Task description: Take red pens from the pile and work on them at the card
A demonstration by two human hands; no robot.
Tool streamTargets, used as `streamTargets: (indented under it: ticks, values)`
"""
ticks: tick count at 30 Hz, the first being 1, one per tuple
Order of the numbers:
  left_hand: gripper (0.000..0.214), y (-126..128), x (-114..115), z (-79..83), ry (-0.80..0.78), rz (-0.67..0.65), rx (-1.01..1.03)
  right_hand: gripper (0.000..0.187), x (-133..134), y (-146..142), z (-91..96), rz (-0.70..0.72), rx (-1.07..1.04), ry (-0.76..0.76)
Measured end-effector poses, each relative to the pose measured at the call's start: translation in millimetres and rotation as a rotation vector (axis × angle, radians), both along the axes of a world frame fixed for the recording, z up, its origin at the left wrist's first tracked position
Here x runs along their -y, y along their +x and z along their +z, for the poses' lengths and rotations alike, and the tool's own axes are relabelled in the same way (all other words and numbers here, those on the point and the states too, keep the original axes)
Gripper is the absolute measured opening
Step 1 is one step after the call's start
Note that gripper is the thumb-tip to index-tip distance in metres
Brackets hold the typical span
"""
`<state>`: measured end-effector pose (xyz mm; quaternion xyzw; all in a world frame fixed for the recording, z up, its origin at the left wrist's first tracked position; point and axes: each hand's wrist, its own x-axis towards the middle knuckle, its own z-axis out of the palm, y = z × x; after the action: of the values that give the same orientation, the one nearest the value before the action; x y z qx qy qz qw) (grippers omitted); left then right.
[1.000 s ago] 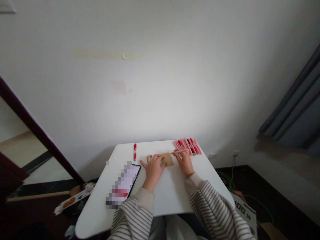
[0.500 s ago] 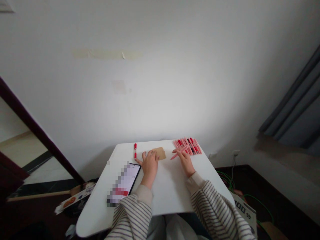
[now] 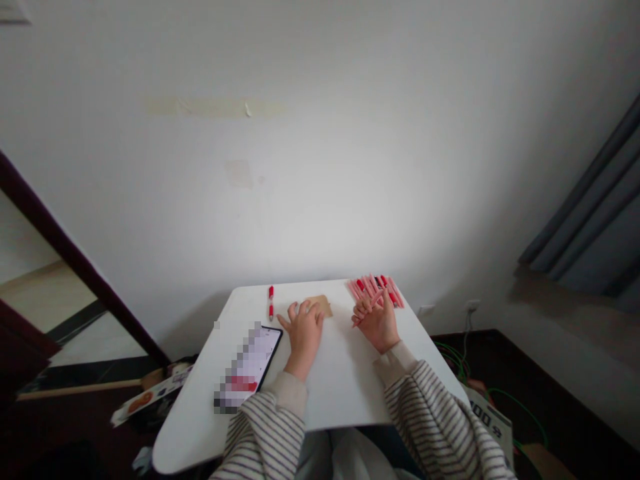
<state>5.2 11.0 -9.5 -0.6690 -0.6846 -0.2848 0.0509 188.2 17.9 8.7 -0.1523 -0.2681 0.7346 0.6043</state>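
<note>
My left hand (image 3: pixel 304 335) rests with spread fingers at the near edge of a small brown piece of card or paper (image 3: pixel 324 304), partly covering it. A red and clear pen (image 3: pixel 271 304) lies upright in view just left of that hand. My right hand (image 3: pixel 381 328) is turned palm up, fingers curled around a slim pink pen (image 3: pixel 377 297) whose middle is hidden by them. Right behind it lies a row of pink and red pens (image 3: pixel 370 285), a few with dark parts, side by side on the white table (image 3: pixel 345 387).
A phone (image 3: pixel 257 363) with a lit, partly blurred screen lies left of my left forearm. A white wall (image 3: pixel 320 167) stands behind the table. Green cables (image 3: pixel 453 357) and a printed box (image 3: pixel 487 417) are on the floor at right.
My right hand has rolled from palm down to palm up, turning the pink pen with it. My left hand has shifted slightly right, away from the red pen.
</note>
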Motion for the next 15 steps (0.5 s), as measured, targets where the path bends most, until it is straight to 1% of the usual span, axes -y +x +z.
streamTargets:
  ticks: [6, 10, 12, 15]
  values:
    - [0.030, 2, 2, 0.0, -0.010, -0.012, 0.011, 0.060, -1, 2, -1.8, -0.009, 0.008, 0.006]
    - [0.030, 1, 1, -2.5, -0.022, -0.016, 0.012, 0.061, -9, -1, -6.9, -0.092, 0.143, 0.010]
    - [0.031, 1, 0, -3.4, -0.031, -0.017, 0.013, 0.056, -12, -2, -9.9, -0.143, 0.233, 0.038]
    - [0.032, 2, 0, -3.2, -0.053, -0.029, 0.009, 0.041, -14, -2, -13.2, -0.193, 0.333, 0.085]
